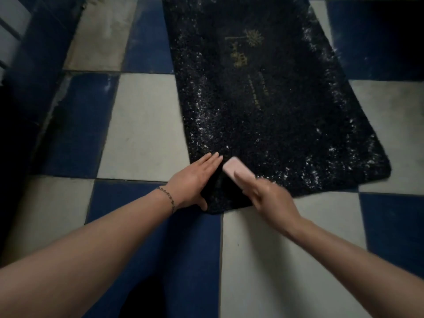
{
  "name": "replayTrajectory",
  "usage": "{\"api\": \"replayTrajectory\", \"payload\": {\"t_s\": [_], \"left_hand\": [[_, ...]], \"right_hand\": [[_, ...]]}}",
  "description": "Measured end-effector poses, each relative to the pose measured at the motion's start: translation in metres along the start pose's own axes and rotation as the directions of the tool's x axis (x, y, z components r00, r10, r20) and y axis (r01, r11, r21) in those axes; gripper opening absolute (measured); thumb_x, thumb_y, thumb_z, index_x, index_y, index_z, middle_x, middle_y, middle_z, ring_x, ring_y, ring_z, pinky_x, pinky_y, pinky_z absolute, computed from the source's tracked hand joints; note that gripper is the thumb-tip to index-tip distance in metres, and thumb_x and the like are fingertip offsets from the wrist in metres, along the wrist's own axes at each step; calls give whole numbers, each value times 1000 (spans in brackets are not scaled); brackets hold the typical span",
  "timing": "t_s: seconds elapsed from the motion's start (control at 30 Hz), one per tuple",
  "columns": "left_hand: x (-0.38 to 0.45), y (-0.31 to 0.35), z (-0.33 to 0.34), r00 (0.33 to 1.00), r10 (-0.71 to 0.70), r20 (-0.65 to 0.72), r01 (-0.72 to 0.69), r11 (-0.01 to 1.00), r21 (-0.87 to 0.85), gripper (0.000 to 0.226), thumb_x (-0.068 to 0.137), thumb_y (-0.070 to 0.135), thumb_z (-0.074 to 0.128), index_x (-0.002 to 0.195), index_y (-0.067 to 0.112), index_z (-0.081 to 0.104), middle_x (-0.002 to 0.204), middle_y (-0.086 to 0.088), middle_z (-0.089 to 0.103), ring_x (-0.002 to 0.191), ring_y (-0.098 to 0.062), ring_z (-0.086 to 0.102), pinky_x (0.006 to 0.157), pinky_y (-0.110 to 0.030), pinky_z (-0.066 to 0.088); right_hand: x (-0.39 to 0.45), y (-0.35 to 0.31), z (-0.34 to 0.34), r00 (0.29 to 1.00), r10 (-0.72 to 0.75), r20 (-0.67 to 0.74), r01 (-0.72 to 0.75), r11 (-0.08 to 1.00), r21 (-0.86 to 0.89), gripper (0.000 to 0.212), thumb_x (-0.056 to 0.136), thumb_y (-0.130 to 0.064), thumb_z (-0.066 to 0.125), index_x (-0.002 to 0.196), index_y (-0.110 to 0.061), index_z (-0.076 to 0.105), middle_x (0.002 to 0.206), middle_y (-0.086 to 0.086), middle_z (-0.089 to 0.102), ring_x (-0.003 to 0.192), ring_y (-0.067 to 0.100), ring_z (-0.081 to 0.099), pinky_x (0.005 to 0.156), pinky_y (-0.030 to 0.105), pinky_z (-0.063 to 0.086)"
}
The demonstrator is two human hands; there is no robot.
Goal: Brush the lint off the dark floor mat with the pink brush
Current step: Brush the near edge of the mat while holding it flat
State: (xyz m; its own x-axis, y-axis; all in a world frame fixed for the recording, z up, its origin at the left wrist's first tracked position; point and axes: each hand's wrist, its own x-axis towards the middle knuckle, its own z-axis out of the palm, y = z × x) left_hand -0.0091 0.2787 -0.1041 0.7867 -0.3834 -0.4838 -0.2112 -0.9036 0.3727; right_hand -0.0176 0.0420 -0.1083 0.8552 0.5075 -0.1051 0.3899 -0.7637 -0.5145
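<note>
Both forearms reach in from the bottom edge, bare, over a blue and white checkered tile floor (146,125). Left wrist wears a thin chain bracelet (167,196). Left hand (193,182) lies flat w/ fingers straight and together, pressing down on the near left corner of the dark floor mat (263,106); thumb is spread toward the mat's near edge. Just right of it, w/ a narrow dark gap between, sits the pink brush (236,169), flat on the mat pile near that same corner, long side angled up-left. Right hand (267,198) grips the brush from its near end, fingers curled over the top; this hand is motion-blurred, so exact finger placement is unclear. Hands are close but not touching. Mat runs away from the person, angled a bit right, shaggy and dark, w/ pale lint specks thickest along its left and right borders and near right corner. A faint gold printed motif (246,48) shows toward the far middle.
</note>
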Motion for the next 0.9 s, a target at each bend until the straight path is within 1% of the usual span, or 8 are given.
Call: {"api": "replayTrajectory", "payload": {"t_s": [0.13,0.27,0.33,0.47,0.57,0.7,0.8,0.9], "left_hand": [[0,-7,-4,1000,-22,-11,20,992,-124,141,55,7,90,153,18,-11,163,1,-2,148,-11,0,118,-22,16],[3,-11,-1,1000,-9,-1,9,993,-118,140,55,5,89,153,16,-10,163,0,-1,148,-9,-1,118,-23,16],[3,-10,-1,1000,6,-13,-7,994,-112,135,59,5,87,153,15,-10,163,1,-1,148,-9,-1,119,-25,17],[3,-12,-1,1000,6,-15,-8,993,-115,138,57,8,89,153,14,-10,163,1,-1,148,-9,-2,119,-24,16],[2,-13,0,1000,12,5,-11,992,-122,140,56,8,90,153,14,-11,163,-2,-3,148,-10,-3,118,-19,12],[3,-14,-4,999,-2,39,8,989,-145,138,60,3,87,152,15,-14,162,-2,-7,147,-9,-5,115,-15,9],[4,-14,-7,999,-8,49,16,988,-154,133,63,-4,82,152,16,-15,163,-3,-7,147,-8,-3,116,-17,12],[4,-12,-9,998,2,57,6,990,-143,127,67,-9,76,152,15,-15,163,-2,-7,147,-8,-2,111,-12,10]], "right_hand": [[30,-5,1,988,151,-13,-150,986,78,48,91,-27,56,135,-41,43,98,11,65,87,33,62,68,39,46],[-22,-29,29,989,-100,107,92,993,71,52,87,-26,46,135,-44,36,83,2,56,70,30,59,56,37,45],[-37,-36,31,979,-142,149,130,988,84,53,85,-28,40,134,-46,33,79,-1,52,63,26,56,51,33,41],[-23,-24,26,979,-167,117,162,985,50,57,85,-25,55,133,-48,36,77,-2,53,59,25,57,48,31,40],[9,-8,13,998,-56,32,55,998,32,51,88,-29,54,133,-48,41,85,4,61,73,31,62,57,39,50],[41,-3,0,984,179,-25,-175,978,110,47,90,-27,58,133,-43,47,105,12,67,90,33,63,71,41,50],[14,-15,19,999,30,18,-32,995,99,49,89,-24,58,133,-42,46,91,10,66,79,34,63,63,38,48],[-26,-30,32,982,-117,147,107,991,77,53,87,-30,45,135,-49,33,82,3,58,68,30,59,54,37,46]]}}
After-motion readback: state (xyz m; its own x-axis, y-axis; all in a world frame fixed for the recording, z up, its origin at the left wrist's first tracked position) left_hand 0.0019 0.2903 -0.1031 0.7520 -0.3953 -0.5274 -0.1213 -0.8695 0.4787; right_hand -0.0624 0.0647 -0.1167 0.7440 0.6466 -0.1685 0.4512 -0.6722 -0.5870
